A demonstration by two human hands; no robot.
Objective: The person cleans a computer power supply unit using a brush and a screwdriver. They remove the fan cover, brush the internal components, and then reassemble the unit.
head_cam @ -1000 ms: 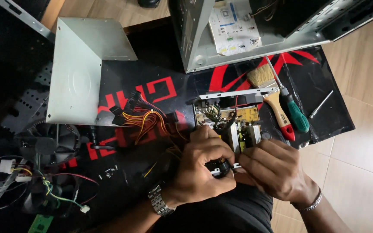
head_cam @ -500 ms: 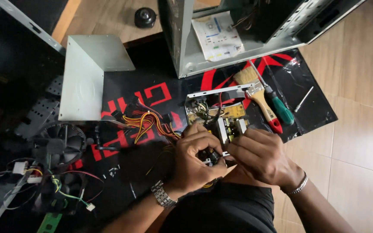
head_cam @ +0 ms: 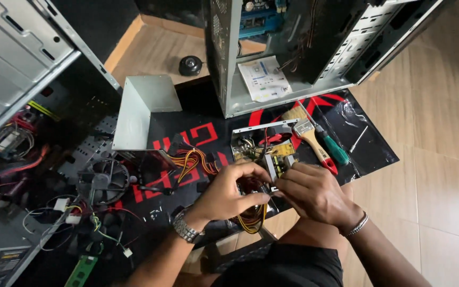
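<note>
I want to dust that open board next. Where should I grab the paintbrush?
Probably grip the paintbrush by its wooden handle, coming from above at the near end. It lies flat on the mat, bristles pointing away, and the screwdriver crowds its right side.

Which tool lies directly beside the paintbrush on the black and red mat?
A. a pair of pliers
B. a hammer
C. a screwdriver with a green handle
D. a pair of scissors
C: a screwdriver with a green handle lies just right of the paintbrush on the mat, past the opened power supply board that the left hand and right hand work on.
</note>
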